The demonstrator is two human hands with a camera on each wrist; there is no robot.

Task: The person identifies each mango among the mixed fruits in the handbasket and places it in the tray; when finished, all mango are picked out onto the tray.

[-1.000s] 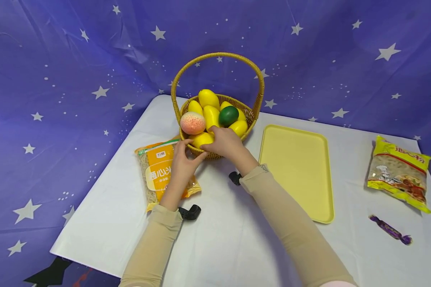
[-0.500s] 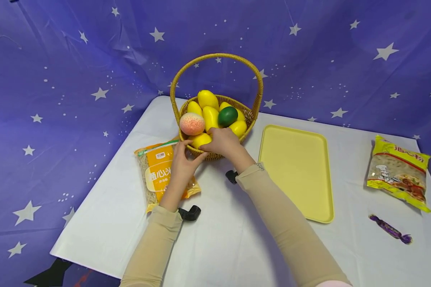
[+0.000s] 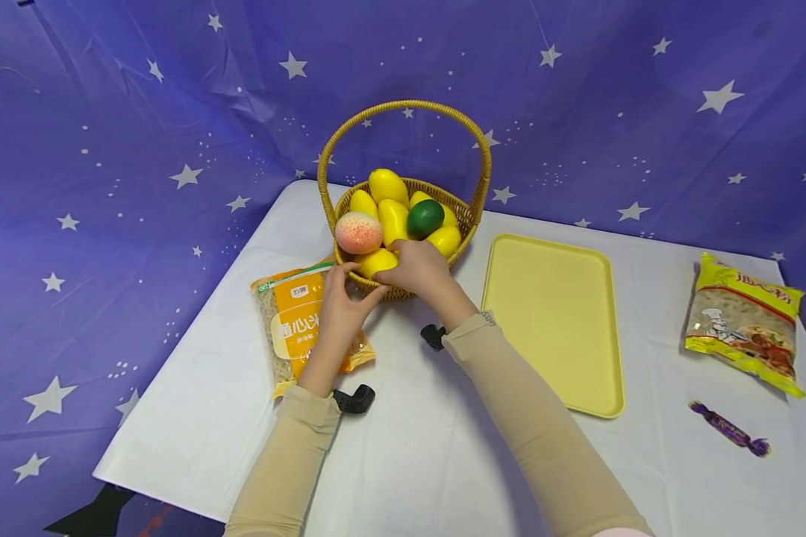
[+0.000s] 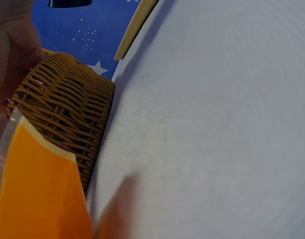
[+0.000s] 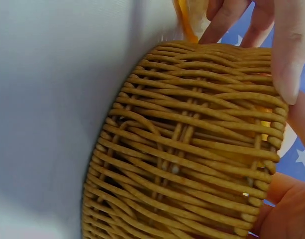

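Note:
A wicker basket [image 3: 398, 293] with a tall arched handle holds several yellow mangoes, a pink-speckled peach [image 3: 359, 233] and a dark green egg-shaped fruit [image 3: 425, 218]. My left hand [image 3: 339, 309] holds the front-left rim, fingers at its left and thumb by the front. With my right hand [image 3: 422, 270] I grip the front yellow mango [image 3: 377, 261], fingers behind it and thumb at its near side. That mango is still inside the basket, partly covered by the hand. In the right wrist view, the basket's woven wall [image 5: 192, 134] fills the middle, with fingers at its rim.
An orange noodle bag [image 3: 302, 313] lies beneath my left hand, close to the basket. Right of the basket is a yellow tray [image 3: 551, 321]. Farther right are a yellow noodle bag [image 3: 745, 324] and a purple-wrapped candy [image 3: 730, 429]. A starry blue cloth hangs behind the white table.
Almost nothing differs. My right forearm has shifted slightly to the left, while both hands keep their places at the basket and the front mango.

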